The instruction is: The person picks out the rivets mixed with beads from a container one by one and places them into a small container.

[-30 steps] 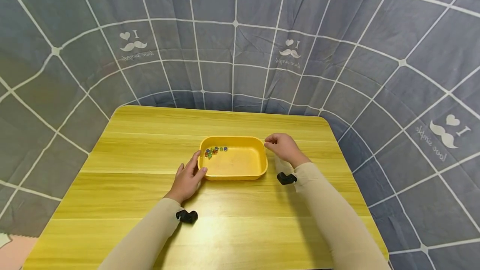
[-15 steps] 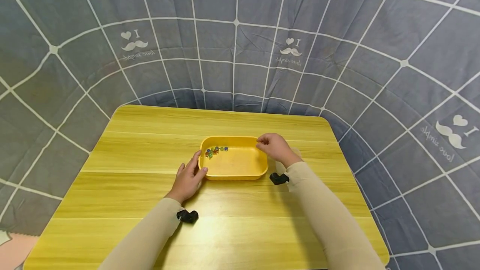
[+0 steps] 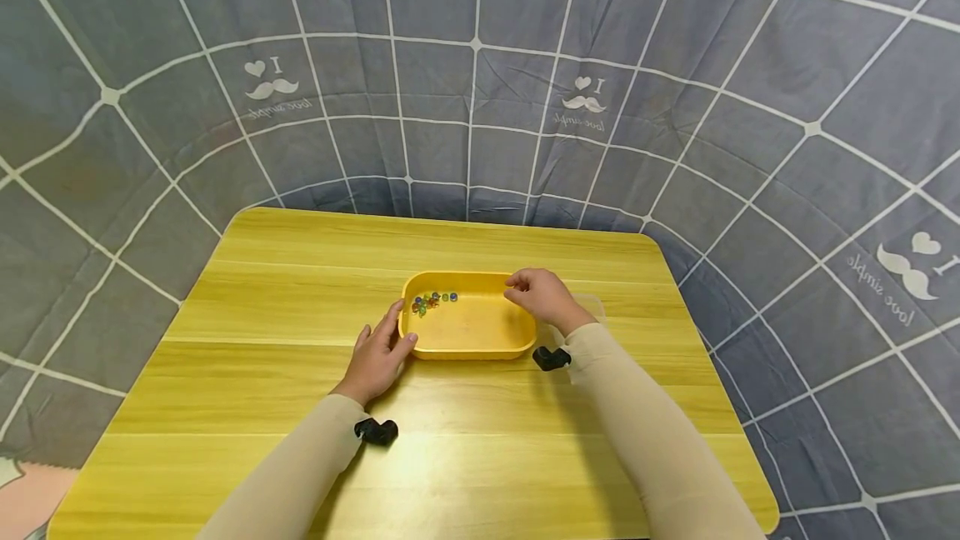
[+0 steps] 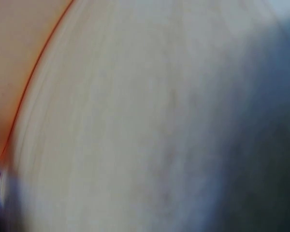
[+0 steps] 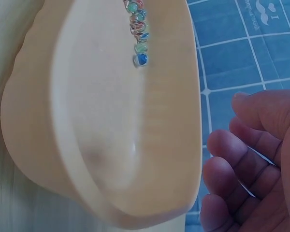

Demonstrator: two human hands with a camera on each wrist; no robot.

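Observation:
A yellow plastic basin [image 3: 465, 354] stands on the wooden table. Several coloured glass marbles [image 3: 423, 304] lie together at its left end. My left hand [image 3: 373, 363] rests against that end, fingers extended and spread, the thumb at the near left corner of the rim. Over the far right part of the basin is my right hand [image 3: 542, 297]. In the right wrist view its fingers [image 5: 226, 150] are loosely bent, thumb apart, holding nothing. The same view shows the marbles [image 5: 140, 36] in a row along the basin's inside. The left wrist view is mostly blurred tabletop.
A clear plastic piece [image 3: 592, 305] lies on the table right of the basin, partly hidden behind the right forearm. The yellow wood table [image 3: 300, 248] is bordered by a grey checked curtain [image 3: 435, 90] at the back and sides.
My right hand has moved left from beside the basin to over its right end, uncovering more of the clear plastic piece. The left hand and the marbles stay put.

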